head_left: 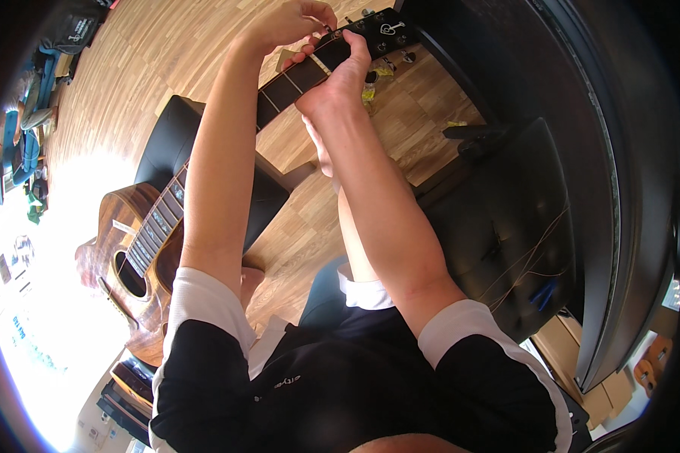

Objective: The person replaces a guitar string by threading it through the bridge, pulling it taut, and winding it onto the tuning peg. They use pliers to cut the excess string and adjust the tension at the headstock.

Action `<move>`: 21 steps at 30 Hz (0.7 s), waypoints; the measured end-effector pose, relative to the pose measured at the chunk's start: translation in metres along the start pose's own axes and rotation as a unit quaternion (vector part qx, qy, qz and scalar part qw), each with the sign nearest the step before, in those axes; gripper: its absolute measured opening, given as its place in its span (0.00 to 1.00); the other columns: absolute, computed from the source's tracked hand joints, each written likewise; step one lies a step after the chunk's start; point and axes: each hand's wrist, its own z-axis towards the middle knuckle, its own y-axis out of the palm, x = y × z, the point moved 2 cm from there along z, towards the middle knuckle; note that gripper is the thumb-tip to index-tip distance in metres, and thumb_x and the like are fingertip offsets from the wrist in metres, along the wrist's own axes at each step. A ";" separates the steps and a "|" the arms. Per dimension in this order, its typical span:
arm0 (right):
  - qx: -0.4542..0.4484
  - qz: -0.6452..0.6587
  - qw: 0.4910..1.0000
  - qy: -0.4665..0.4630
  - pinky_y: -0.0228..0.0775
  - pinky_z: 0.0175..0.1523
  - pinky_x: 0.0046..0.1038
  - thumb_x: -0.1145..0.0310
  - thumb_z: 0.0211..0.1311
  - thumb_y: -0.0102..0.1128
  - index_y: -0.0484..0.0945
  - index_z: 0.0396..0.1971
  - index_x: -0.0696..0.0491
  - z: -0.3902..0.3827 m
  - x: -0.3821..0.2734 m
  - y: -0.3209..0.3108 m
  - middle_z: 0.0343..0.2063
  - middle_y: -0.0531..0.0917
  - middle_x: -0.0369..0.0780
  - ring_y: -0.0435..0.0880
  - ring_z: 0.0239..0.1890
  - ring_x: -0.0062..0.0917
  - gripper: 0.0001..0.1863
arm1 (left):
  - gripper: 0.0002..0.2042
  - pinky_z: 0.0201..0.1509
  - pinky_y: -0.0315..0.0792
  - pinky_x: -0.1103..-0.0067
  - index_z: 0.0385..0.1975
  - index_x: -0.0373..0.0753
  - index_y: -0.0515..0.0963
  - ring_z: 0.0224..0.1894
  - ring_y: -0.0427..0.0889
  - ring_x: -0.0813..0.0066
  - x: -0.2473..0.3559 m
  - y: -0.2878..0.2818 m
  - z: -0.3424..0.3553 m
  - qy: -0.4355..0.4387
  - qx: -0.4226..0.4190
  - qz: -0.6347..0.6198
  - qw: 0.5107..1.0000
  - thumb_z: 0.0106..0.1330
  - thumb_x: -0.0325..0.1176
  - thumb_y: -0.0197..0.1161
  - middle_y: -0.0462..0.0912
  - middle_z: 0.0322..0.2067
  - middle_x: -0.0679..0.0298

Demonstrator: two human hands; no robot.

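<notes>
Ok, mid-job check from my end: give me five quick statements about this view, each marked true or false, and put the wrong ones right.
1. The left hand and right hand are both at the black headstock of the brown wooden acoustic guitar. True.
2. The guitar's body is at the right of the picture. False: it is at the left.
3. Thin coppery wires lie on the black padded seat. True.
4. The headstock's emblem is red. False: it is white.
5. Grey carpet covers the floor. False: the floor shows light-brown planks.
</notes>
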 end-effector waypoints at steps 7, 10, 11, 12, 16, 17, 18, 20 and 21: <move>-0.027 0.004 1.000 0.002 0.68 0.34 0.31 0.54 0.62 0.44 0.73 0.28 0.51 0.005 -0.002 -0.004 0.21 0.74 0.33 0.71 0.20 0.22 0.16 | 0.12 0.37 0.69 0.82 0.38 0.42 0.80 0.35 0.74 0.84 -0.004 0.001 0.003 -0.211 -0.033 0.070 0.974 0.72 0.43 0.57 0.79 0.31 0.70; -0.024 0.007 1.000 0.008 0.68 0.34 0.31 0.55 0.63 0.42 0.73 0.29 0.51 0.005 -0.001 -0.005 0.21 0.74 0.34 0.71 0.20 0.22 0.16 | 0.12 0.36 0.68 0.82 0.37 0.42 0.81 0.32 0.74 0.83 -0.001 0.003 0.000 -0.107 -0.034 0.018 0.994 0.72 0.43 0.56 0.77 0.28 0.72; -0.021 0.002 1.000 0.007 0.68 0.34 0.31 0.56 0.63 0.41 0.73 0.29 0.51 0.005 -0.001 -0.005 0.21 0.74 0.34 0.71 0.20 0.22 0.16 | 0.12 0.35 0.68 0.82 0.37 0.42 0.81 0.30 0.73 0.84 0.001 0.005 -0.001 -0.070 -0.013 0.005 0.997 0.72 0.43 0.56 0.76 0.27 0.72; -0.018 0.000 1.000 0.003 0.68 0.34 0.32 0.56 0.63 0.41 0.73 0.29 0.52 0.005 -0.002 -0.005 0.21 0.74 0.34 0.72 0.20 0.22 0.16 | 0.12 0.35 0.68 0.82 0.37 0.42 0.81 0.28 0.72 0.84 0.003 0.008 -0.001 -0.034 0.008 -0.008 0.999 0.72 0.42 0.55 0.75 0.25 0.73; -0.011 -0.003 1.000 0.003 0.68 0.34 0.32 0.56 0.63 0.41 0.73 0.29 0.52 0.005 -0.002 -0.004 0.21 0.74 0.35 0.72 0.19 0.23 0.16 | 0.10 0.34 0.68 0.82 0.36 0.42 0.81 0.24 0.70 0.84 0.011 0.007 -0.005 -0.028 0.050 -0.006 0.998 0.71 0.39 0.55 0.74 0.24 0.74; -0.011 -0.003 1.000 0.006 0.68 0.34 0.32 0.56 0.63 0.41 0.73 0.29 0.52 0.005 -0.002 -0.004 0.21 0.74 0.35 0.72 0.19 0.23 0.16 | 0.10 0.35 0.68 0.82 0.37 0.42 0.81 0.25 0.71 0.84 0.014 0.007 -0.005 -0.055 0.037 -0.004 0.998 0.71 0.38 0.55 0.75 0.24 0.73; -0.017 -0.001 1.000 0.007 0.68 0.34 0.32 0.56 0.63 0.41 0.72 0.29 0.52 0.006 -0.002 -0.005 0.21 0.74 0.36 0.72 0.19 0.23 0.16 | 0.09 0.35 0.68 0.82 0.37 0.41 0.81 0.26 0.71 0.83 0.017 0.007 -0.005 -0.083 0.023 -0.001 0.996 0.70 0.37 0.56 0.75 0.25 0.73; -0.029 0.001 1.000 0.009 0.68 0.34 0.32 0.56 0.63 0.41 0.72 0.29 0.52 0.008 0.000 -0.005 0.21 0.74 0.36 0.72 0.19 0.23 0.16 | 0.09 0.36 0.69 0.83 0.38 0.39 0.81 0.27 0.72 0.83 0.014 0.005 -0.004 -0.115 -0.003 -0.001 0.993 0.69 0.35 0.57 0.76 0.26 0.71; -0.028 -0.001 1.000 0.006 0.68 0.34 0.32 0.56 0.62 0.41 0.72 0.29 0.52 0.008 0.000 -0.006 0.21 0.74 0.36 0.72 0.20 0.23 0.16 | 0.09 0.36 0.69 0.83 0.39 0.38 0.81 0.27 0.72 0.82 0.009 0.003 -0.003 -0.120 -0.016 -0.004 0.993 0.68 0.34 0.57 0.77 0.27 0.71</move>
